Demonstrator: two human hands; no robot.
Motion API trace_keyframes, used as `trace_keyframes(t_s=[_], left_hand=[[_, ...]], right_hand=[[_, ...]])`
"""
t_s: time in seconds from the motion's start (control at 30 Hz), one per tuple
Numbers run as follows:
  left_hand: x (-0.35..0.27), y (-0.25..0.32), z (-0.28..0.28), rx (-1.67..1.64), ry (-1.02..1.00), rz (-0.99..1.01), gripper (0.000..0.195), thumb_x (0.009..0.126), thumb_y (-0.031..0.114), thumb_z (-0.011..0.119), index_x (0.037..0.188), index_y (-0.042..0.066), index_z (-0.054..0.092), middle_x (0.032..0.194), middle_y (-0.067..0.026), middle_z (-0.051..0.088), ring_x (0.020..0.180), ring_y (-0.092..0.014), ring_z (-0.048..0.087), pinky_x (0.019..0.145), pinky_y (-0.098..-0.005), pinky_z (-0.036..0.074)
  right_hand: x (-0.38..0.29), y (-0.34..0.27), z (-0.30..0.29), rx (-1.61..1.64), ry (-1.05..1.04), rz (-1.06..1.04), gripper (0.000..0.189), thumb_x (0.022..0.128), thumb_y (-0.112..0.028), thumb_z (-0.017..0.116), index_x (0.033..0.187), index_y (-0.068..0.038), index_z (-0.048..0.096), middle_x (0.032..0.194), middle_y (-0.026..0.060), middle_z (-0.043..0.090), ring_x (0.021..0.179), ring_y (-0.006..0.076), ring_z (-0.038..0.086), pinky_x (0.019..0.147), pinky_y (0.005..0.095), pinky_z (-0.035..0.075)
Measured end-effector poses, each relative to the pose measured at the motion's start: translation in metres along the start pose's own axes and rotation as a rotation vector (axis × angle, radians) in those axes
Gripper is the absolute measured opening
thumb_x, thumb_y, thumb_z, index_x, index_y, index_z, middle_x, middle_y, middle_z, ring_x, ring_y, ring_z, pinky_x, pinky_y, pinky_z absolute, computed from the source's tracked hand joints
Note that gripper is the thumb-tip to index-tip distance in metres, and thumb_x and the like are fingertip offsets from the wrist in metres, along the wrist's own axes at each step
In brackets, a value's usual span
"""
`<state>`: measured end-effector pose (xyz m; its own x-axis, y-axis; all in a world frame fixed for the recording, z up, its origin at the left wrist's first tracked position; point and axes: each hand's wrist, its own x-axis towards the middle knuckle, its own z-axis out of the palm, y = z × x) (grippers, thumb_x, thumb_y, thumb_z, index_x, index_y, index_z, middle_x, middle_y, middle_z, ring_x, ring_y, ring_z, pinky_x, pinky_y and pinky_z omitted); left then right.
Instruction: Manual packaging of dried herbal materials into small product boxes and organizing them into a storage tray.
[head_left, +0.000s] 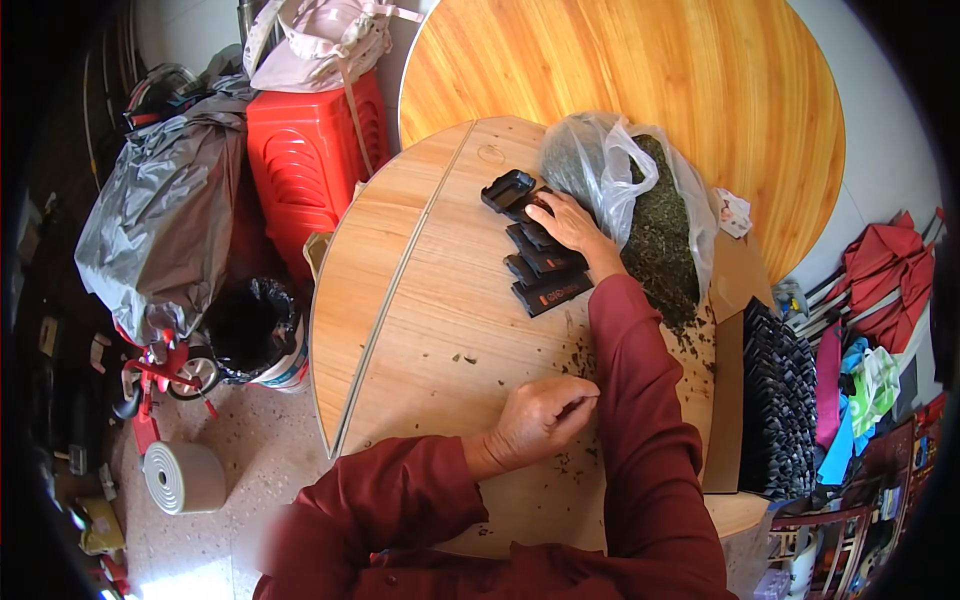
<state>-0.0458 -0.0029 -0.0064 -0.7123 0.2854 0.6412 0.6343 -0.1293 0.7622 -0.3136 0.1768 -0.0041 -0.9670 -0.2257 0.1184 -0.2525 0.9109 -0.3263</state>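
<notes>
My right hand (568, 219) is at the far end of a row of black plastic pieces, its thumb and fingers on a small black piece (537, 201). Just beyond the fingertips is an open, shallow black tray (510, 189). Below the hand, overlapping flat black pieces (553, 291) bear orange marks and writing. My left hand (536, 424) is curled into a loose fist over the table, beside my right forearm; nothing shows in it. Right of my right hand, a translucent plastic bag (611, 169) gapes open, filled with crumbled dried leaves (660, 232).
Leaf crumbs (577, 360) litter the wooden table (427, 352). A cardboard box (726, 405) packed with black pieces (776, 405) stands at the right. Behind leans a round wooden tabletop (630, 60). Red stools (300, 165), a lined bucket (277, 360) and a tricycle (169, 375) are left.
</notes>
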Motion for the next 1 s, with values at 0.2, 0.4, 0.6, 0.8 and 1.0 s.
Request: trace_keyframes(t_s=[0.2,0.4,0.6,0.8,1.0], left_hand=[[0.000,-0.003,-0.003,-0.003,-0.022,-0.007,0.011,0.083,0.001,0.067,0.093,0.004,0.063,0.074,-0.0120,0.063,0.063,-0.024,0.063,0.059,-0.0322,0.050],[0.002,0.001,-0.005,-0.050,-0.058,-0.020,0.011,0.084,-0.001,0.066,0.093,0.003,0.063,0.074,-0.0115,0.063,0.064,-0.025,0.063,0.058,-0.0317,0.050],[-0.004,0.009,-0.002,0.030,-0.119,0.173,0.014,0.082,-0.002,0.066,0.094,0.003,0.062,0.075,-0.0112,0.062,0.063,-0.027,0.062,0.057,-0.0344,0.050],[-0.010,0.009,0.003,0.071,-0.175,0.300,0.013,0.079,0.001,0.068,0.091,0.004,0.062,0.073,-0.0103,0.061,0.062,-0.029,0.060,0.056,-0.0377,0.049],[-0.016,0.003,0.007,0.122,-0.246,0.304,0.011,0.079,0.005,0.069,0.088,0.005,0.063,0.074,-0.0091,0.062,0.065,-0.029,0.062,0.057,-0.0384,0.051]], right_hand=[[-0.022,-0.016,0.007,-0.086,-0.040,0.054,0.074,0.090,-0.065,0.045,0.145,-0.016,0.043,0.153,0.0161,0.032,0.141,0.0363,0.028,0.115,0.0502,0.020],[-0.058,-0.031,0.006,-0.113,-0.086,-0.023,0.069,0.092,-0.061,0.045,0.145,-0.017,0.043,0.154,0.0150,0.031,0.141,0.0348,0.030,0.114,0.0497,0.021],[-0.115,-0.072,0.017,-0.105,-0.113,-0.236,0.064,0.092,-0.054,0.051,0.145,-0.018,0.044,0.154,0.0161,0.031,0.141,0.0352,0.029,0.113,0.0565,0.018],[-0.149,-0.105,-0.009,0.149,-0.173,-0.361,0.064,0.093,-0.049,0.053,0.146,-0.014,0.041,0.151,0.0217,0.034,0.141,0.0347,0.030,0.116,0.0471,0.020],[-0.174,-0.086,-0.055,0.319,-0.049,-0.129,0.088,0.079,-0.053,0.071,0.145,-0.003,0.038,0.148,0.0238,0.037,0.139,0.0343,0.034,0.114,0.0402,0.028]])
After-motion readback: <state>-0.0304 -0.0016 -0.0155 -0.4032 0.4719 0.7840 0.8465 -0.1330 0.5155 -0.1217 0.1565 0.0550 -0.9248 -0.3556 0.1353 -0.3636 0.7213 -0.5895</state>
